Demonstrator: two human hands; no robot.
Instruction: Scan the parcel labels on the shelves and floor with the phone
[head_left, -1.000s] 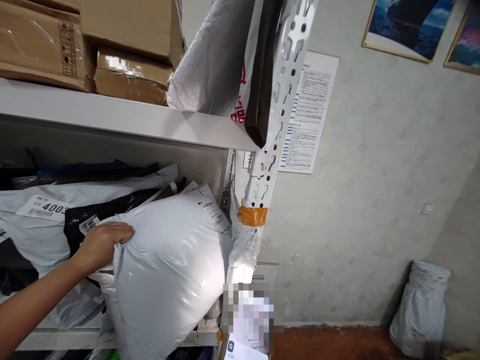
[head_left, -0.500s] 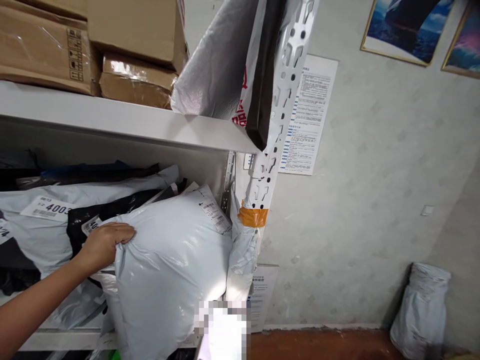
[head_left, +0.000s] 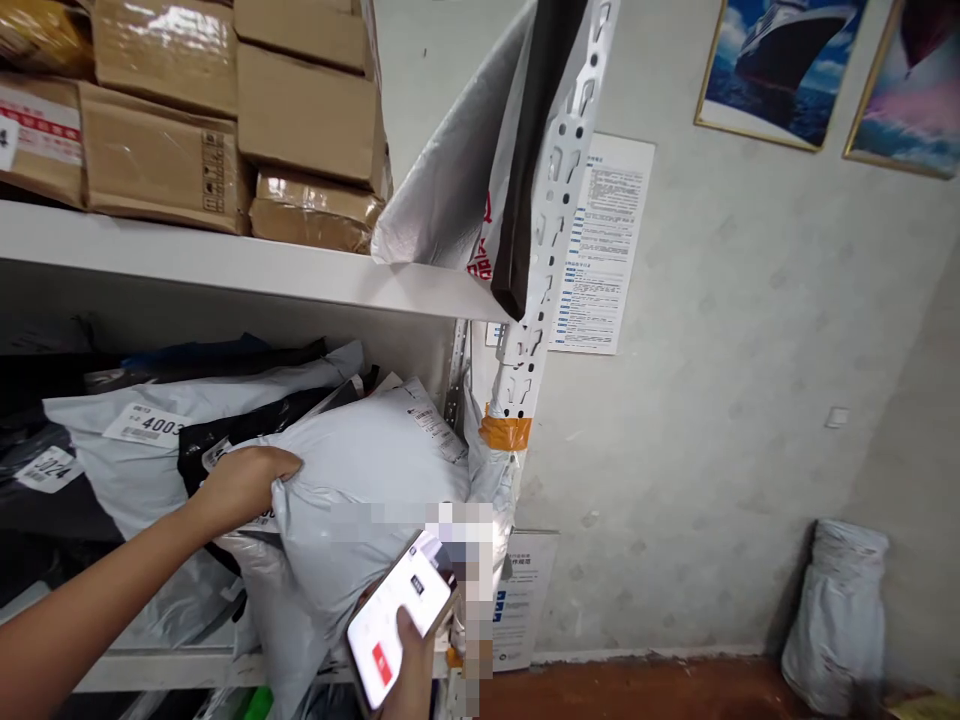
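Note:
My left hand [head_left: 244, 485] grips the upper left edge of a bulging pale grey parcel bag [head_left: 367, 490] that stands at the right end of the lower shelf [head_left: 150, 672]. My right hand [head_left: 409, 670] comes up from the bottom edge and holds a phone [head_left: 397, 618] with a lit white screen, tilted, in front of the bag's lower right part. A shipping label [head_left: 433, 425] is stuck near the bag's top right corner. Only a few right-hand fingers show around the phone.
More grey and black parcel bags [head_left: 150, 450] with number labels lie behind and left. Cardboard boxes [head_left: 225, 130] fill the upper shelf [head_left: 247, 270]. A perforated white upright [head_left: 551, 210] with orange tape stands at the right. A stuffed bag [head_left: 832, 615] sits by the wall.
The phone in my right hand has risen into view in front of the grey bag. The view has shifted up and left; my left hand keeps its hold on the bag.

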